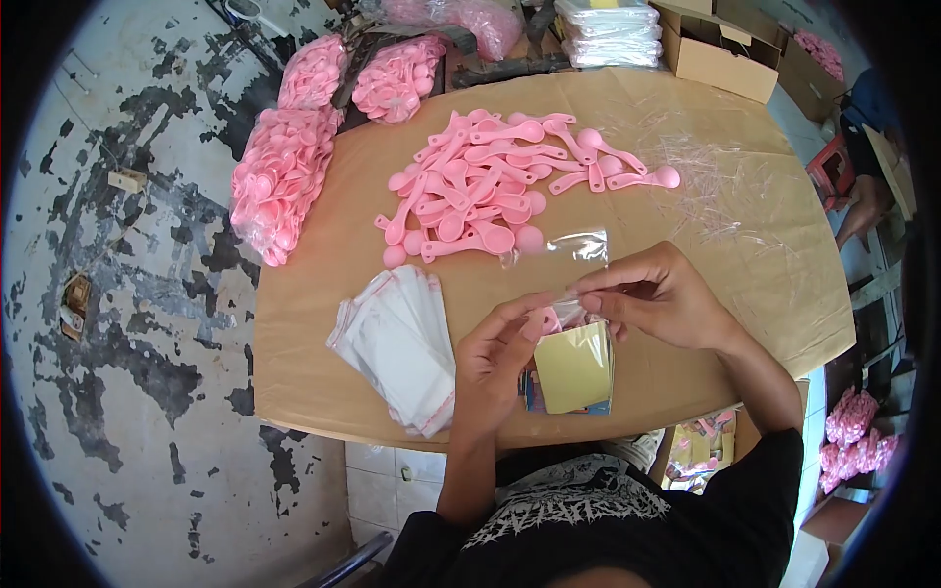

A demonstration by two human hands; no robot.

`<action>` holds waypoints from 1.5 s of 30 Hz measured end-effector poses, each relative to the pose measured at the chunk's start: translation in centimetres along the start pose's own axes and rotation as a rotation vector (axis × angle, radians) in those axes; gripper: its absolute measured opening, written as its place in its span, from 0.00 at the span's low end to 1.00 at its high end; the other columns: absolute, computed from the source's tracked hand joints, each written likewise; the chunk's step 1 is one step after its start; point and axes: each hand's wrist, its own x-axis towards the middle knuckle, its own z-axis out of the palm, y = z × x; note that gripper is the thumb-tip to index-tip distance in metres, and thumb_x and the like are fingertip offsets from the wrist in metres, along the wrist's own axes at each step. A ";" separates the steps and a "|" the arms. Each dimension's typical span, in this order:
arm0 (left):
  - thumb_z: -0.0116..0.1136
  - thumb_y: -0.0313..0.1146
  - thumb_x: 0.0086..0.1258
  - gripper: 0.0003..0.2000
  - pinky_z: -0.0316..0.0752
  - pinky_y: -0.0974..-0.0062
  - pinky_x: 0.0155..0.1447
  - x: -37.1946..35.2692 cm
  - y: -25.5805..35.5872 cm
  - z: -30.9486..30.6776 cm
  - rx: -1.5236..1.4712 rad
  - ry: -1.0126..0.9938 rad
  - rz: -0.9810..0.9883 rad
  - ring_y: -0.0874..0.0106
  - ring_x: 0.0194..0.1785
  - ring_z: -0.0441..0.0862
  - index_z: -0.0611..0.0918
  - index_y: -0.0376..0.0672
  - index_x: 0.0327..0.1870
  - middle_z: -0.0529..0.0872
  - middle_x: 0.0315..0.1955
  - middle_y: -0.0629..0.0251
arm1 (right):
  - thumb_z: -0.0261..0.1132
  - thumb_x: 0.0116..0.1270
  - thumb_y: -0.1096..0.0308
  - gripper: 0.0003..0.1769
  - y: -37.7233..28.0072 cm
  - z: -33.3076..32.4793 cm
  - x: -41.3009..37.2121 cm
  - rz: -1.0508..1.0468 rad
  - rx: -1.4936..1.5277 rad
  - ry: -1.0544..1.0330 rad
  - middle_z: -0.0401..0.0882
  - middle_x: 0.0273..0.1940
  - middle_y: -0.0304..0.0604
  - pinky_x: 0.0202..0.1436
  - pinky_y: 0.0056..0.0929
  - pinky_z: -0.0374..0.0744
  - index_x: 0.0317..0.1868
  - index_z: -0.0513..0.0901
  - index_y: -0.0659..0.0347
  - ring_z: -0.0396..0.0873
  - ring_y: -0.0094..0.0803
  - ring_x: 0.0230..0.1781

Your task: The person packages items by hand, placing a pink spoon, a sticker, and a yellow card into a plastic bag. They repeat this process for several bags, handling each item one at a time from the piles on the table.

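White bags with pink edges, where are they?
In the head view, the bags lie on the table, left of the left hand, below the pink spoons.

Fairly bright, soft & even light; only faint shadows btwn the pink spoons (470, 186) on the desk (294, 323). White glare on the clear bag (586, 245), small glints on the gold card (573, 372). Strong fisheye: desk edges bowed, corners blk w/ bluish fringe, far R bkgd darker & softer.

The spoons (495, 237) look smooth, softly shiny plastic, the stacked sleeves (400, 338) thin translucent plastic. The gold card (572, 370) is glossy. Matt brown paper (774, 294) covers the counter (304, 338).
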 end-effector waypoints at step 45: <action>0.64 0.38 0.58 0.14 0.77 0.64 0.25 -9.8 9.4 -2.7 0.451 -0.145 1.140 0.64 0.23 0.77 0.78 0.51 0.44 0.86 0.32 0.56 | 0.68 0.62 0.73 0.10 -4.2 4.9 -3.8 -0.070 -0.918 0.051 0.85 0.36 0.45 0.39 0.36 0.79 0.45 0.84 0.63 0.85 0.37 0.35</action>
